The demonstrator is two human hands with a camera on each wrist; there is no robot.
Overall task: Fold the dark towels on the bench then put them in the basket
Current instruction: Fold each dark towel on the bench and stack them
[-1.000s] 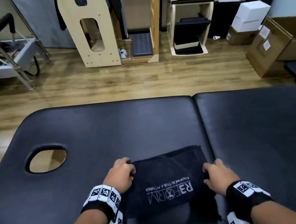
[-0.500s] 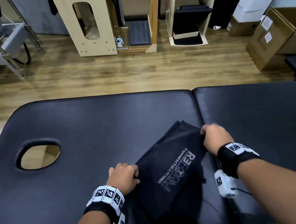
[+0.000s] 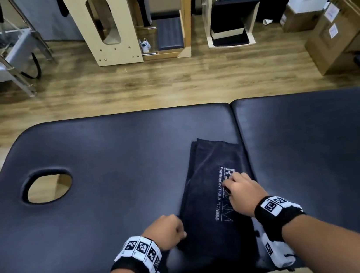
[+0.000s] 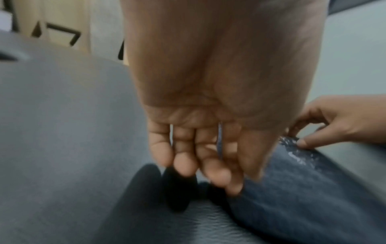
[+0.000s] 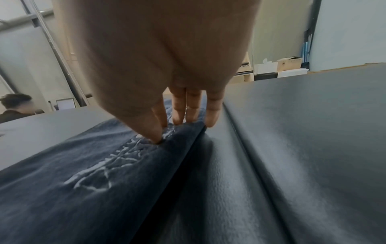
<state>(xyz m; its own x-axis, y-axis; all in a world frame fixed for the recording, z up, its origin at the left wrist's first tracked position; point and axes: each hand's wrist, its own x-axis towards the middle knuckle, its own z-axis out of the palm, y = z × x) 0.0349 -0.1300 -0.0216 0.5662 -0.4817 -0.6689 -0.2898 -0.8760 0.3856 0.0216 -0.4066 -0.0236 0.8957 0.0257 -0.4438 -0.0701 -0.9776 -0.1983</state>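
Observation:
A dark towel (image 3: 208,201) with white lettering lies as a long folded strip on the black bench (image 3: 110,168), running away from me just left of the seam. My right hand (image 3: 230,180) sits on its middle. In the right wrist view the thumb presses the lettering and the fingers (image 5: 194,115) curl over the towel's (image 5: 83,156) right edge, pinching it. My left hand (image 3: 180,230) is at the near left edge. In the blurred left wrist view its bent fingers (image 4: 208,173) hold the towel's (image 4: 303,198) edge. No basket is in view.
The bench has a face hole (image 3: 46,188) at the left and a seam (image 3: 241,139) right of the towel. Beyond it are wood floor, wooden exercise frames (image 3: 105,24) and cardboard boxes (image 3: 332,31). Another person (image 5: 16,105) sits far off.
The towel has been turned from lying crosswise to lying lengthwise away from me. My right hand swung its end outward, then came back to the middle; my left hand stayed at the near edge.

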